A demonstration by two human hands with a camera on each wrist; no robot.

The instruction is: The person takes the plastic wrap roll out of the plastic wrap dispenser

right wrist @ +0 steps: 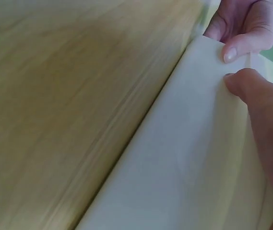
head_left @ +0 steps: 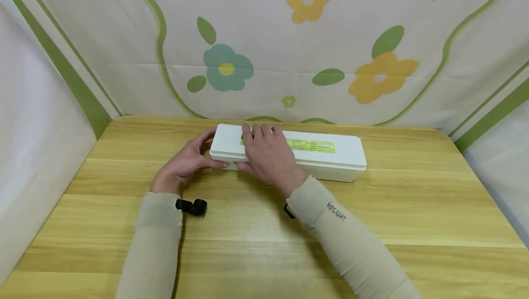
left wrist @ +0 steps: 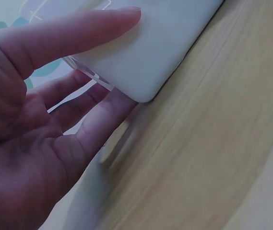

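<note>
Fingers of both hands were clamped on the left end of a long white plastic box with a green label (head_left: pixel 289 152), which lay crosswise on the pale wooden surface (head_left: pixel 264 244), its long axis running left to right. The left hand (head_left: pixel 182 163) pinched the box's end corner, thumb along the front rim; the right hand (head_left: pixel 268 154) lay over the lid just beside it, fingers curled over the far edge. Open surface lay right of and in front of the box.

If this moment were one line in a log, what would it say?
left hand: grips end of white box | right hand: grips lid near that end | box: flat on wooden table, lid on
</note>
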